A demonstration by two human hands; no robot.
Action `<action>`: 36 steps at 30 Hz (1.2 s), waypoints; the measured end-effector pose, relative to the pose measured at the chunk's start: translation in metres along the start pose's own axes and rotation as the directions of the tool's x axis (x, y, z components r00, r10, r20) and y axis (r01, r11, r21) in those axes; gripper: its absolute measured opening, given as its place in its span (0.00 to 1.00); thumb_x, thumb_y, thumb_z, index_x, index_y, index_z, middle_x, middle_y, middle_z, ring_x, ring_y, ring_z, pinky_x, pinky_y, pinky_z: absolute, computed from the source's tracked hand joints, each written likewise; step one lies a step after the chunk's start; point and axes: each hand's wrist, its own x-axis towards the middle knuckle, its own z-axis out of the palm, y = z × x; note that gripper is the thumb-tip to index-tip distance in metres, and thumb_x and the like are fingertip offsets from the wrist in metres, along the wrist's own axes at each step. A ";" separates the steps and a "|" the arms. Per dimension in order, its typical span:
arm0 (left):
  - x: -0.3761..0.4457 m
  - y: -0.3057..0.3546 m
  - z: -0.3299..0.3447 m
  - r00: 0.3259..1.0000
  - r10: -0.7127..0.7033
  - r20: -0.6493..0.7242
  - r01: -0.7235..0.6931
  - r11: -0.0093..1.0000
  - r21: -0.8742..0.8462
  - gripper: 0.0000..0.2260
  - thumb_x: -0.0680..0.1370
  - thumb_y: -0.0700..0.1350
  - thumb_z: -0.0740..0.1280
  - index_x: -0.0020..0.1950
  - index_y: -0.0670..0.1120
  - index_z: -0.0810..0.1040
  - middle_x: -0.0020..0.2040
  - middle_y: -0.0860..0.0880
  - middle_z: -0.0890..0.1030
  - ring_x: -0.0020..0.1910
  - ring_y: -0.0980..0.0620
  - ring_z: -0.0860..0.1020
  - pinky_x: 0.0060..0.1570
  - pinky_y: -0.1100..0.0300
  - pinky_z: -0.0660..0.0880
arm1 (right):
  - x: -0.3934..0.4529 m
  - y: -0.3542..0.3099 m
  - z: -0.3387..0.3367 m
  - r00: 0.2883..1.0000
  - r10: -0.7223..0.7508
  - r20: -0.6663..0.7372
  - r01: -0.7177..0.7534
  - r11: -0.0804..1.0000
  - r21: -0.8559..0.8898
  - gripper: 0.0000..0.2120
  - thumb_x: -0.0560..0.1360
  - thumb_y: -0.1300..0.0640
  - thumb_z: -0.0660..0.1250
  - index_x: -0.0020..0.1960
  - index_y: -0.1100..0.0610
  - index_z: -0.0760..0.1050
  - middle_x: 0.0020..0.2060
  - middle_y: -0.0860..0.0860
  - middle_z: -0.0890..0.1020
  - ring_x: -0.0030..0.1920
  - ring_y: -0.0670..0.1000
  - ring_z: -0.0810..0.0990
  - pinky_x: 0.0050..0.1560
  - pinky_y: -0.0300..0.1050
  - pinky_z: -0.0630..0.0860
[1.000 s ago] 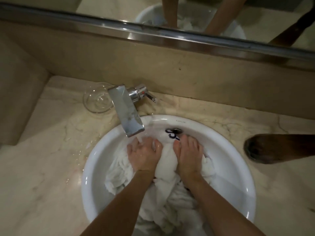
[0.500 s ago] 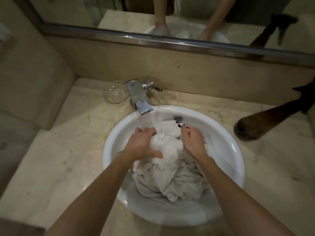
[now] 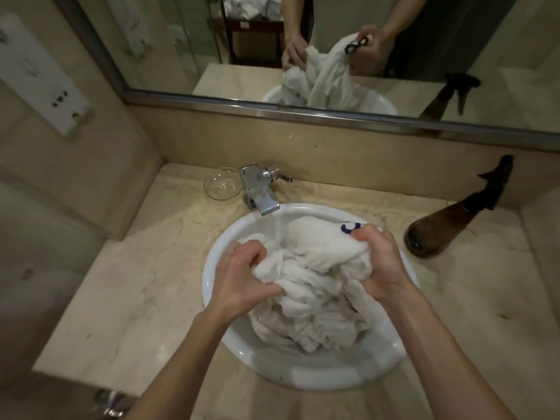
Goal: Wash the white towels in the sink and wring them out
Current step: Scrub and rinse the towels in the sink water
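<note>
A bunched white towel (image 3: 315,286) is held over the sink (image 3: 212,268), its lower folds inside the bowl. It is clutched by the left hand (image 3: 242,274) and right hand (image 3: 378,265), each grip curled tight around cloth. A tap (image 3: 260,192) stands behind on the worktop (image 3: 136,283).

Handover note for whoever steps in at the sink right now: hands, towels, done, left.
Left hand: grips a bunch of the white towels at their left side.
Right hand: grips the towel edge by the dark blue mark, lifted a little.
Towels: bunched wet in the sink, below the faucet; no water stream visible.
Done: towels are in the basin, being worked.
Left: finish washing, wring them out.
</note>
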 end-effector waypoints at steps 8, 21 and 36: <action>-0.001 0.000 0.004 0.580 -0.417 0.700 -0.029 0.848 0.529 0.33 0.64 0.73 0.68 0.68 0.68 0.69 0.62 0.57 0.68 0.61 0.47 0.65 0.64 0.51 0.64 | -0.002 0.043 -0.017 0.970 0.221 -0.098 -0.190 0.448 -0.873 0.14 0.73 0.50 0.70 0.34 0.57 0.75 0.32 0.48 0.79 0.38 0.51 0.78 0.37 0.44 0.73; 0.045 -0.022 0.106 0.637 -0.661 0.397 0.275 0.676 0.684 0.38 0.72 0.77 0.41 0.72 0.57 0.64 0.69 0.47 0.71 0.67 0.41 0.70 0.64 0.42 0.62 | 0.082 0.095 -0.032 0.897 0.319 -0.308 -0.395 0.262 -0.880 0.42 0.70 0.24 0.58 0.79 0.39 0.53 0.80 0.48 0.55 0.78 0.59 0.55 0.74 0.66 0.54; 0.082 -0.077 0.168 0.692 -0.560 0.456 0.337 0.809 0.482 0.20 0.85 0.54 0.47 0.77 0.56 0.61 0.74 0.46 0.61 0.65 0.36 0.66 0.62 0.47 0.66 | 0.155 0.155 -0.071 0.898 0.377 -0.228 -0.268 0.057 -0.962 0.18 0.85 0.50 0.56 0.66 0.58 0.76 0.66 0.56 0.77 0.67 0.56 0.75 0.67 0.47 0.69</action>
